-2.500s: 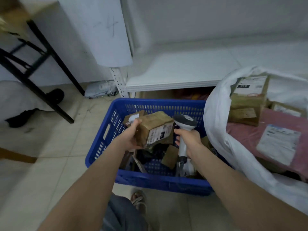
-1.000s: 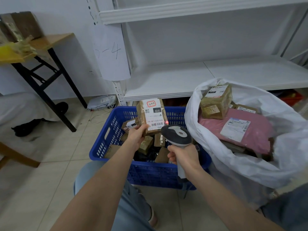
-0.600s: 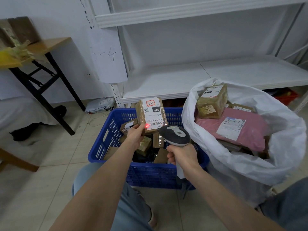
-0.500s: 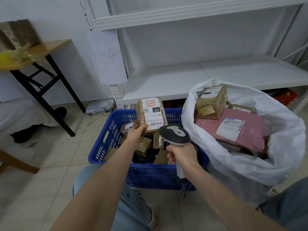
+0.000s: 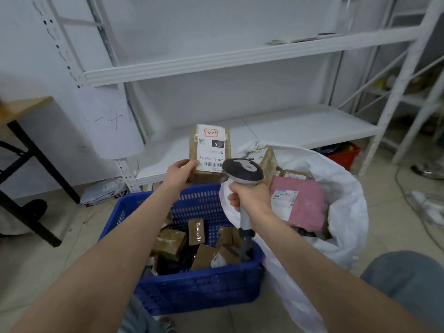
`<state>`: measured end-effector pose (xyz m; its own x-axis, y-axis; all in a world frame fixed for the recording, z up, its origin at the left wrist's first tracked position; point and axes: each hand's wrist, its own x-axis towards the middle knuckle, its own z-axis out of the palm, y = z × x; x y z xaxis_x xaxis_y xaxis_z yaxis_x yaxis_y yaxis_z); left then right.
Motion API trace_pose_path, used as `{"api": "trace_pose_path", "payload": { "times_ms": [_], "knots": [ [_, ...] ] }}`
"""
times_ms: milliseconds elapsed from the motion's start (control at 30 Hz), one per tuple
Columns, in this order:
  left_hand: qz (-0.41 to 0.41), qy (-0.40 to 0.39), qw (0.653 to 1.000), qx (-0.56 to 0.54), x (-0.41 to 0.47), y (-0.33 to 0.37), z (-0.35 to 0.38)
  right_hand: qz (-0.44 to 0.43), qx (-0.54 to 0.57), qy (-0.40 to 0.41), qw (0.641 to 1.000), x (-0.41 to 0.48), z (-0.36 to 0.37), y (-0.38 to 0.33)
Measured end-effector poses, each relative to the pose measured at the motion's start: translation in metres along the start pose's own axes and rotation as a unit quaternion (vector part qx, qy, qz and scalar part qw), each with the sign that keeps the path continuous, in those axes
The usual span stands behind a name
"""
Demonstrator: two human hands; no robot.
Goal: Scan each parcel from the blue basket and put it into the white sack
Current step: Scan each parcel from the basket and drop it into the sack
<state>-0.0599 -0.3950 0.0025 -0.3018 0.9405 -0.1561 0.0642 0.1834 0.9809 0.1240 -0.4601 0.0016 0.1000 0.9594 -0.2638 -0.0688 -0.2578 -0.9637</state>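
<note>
The left hand [image 5: 179,173] grips a brown tape-wrapped cardboard parcel [image 5: 209,153] by its lower left corner, above the far rim of the blue perforated plastic basket [image 5: 192,288]. The parcel stands upright, long axis vertical, its white shipping label facing the camera with the barcode lowest. The right hand [image 5: 249,198] wraps around the handle of a grey and white handheld barcode scanner [image 5: 242,173], whose head sits just beside the parcel's lower right corner. The open white plastic sack [image 5: 346,212] stands right of the basket, holding a pink mailer [image 5: 304,206] and other brown parcels.

Fine print on parcel [image 5: 209,150] label blurred, its lower corner behind scanner [image 5: 242,170] head, white sack [image 5: 348,224] base cut off
</note>
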Motion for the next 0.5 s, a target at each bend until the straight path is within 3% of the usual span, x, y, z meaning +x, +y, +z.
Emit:
{"api": "trace_pose_path", "payload": {
  "times_ms": [133,367,500],
  "knots": [
    [0.008,-0.069,0.995,0.077,0.005,0.036,0.074,-0.037,0.014,0.062,0.997,0.031,-0.053,-0.033],
    [-0.022,-0.164,0.962,0.215,-0.004,0.039,0.205,-0.011,0.033,0.165,0.986,0.068,-0.155,-0.057],
    [0.021,-0.172,0.942,0.289,0.003,0.041,0.256,0.000,0.061,0.253,0.965,0.081,-0.215,-0.057]
  ]
}}
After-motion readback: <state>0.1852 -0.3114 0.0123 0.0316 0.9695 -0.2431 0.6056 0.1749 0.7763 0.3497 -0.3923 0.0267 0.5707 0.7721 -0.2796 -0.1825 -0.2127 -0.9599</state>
